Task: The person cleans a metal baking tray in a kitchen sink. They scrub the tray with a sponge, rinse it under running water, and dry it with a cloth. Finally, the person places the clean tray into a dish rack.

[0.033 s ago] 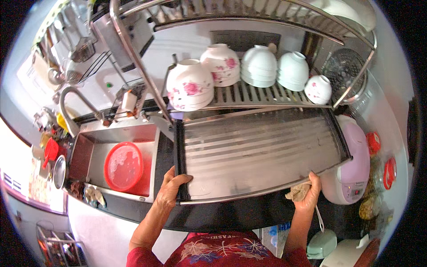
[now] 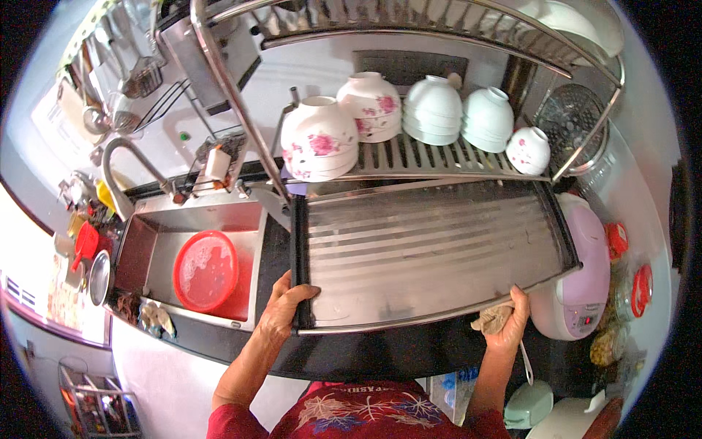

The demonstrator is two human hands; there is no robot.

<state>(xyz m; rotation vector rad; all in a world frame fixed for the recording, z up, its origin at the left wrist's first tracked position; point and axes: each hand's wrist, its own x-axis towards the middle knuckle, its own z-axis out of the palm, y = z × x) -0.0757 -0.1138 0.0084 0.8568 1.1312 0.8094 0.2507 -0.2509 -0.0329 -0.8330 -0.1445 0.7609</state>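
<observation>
A wide metal drip tray (image 2: 431, 252) with black end pieces is held slightly tilted in front of the dish rack. My left hand (image 2: 281, 311) grips its near left corner, thumb on top and the other fingers largely hidden beneath. At the near right edge, my right hand (image 2: 508, 322) closes around the rim and also has a crumpled beige cloth (image 2: 491, 319) in its grasp, pressed under the tray. On the dish rack (image 2: 431, 162) just beyond, stacks of flowered bowls (image 2: 322, 143) and pale plain bowls (image 2: 431, 110) rest upside down.
Left of the tray is a steel sink (image 2: 157, 267) holding a red basin (image 2: 205, 271) of water, with a curved faucet (image 2: 124, 146) above. A lilac appliance (image 2: 578, 293) stands close to the tray's right end, beside red-lidded jars (image 2: 641, 290). Black countertop (image 2: 380, 355) runs underneath.
</observation>
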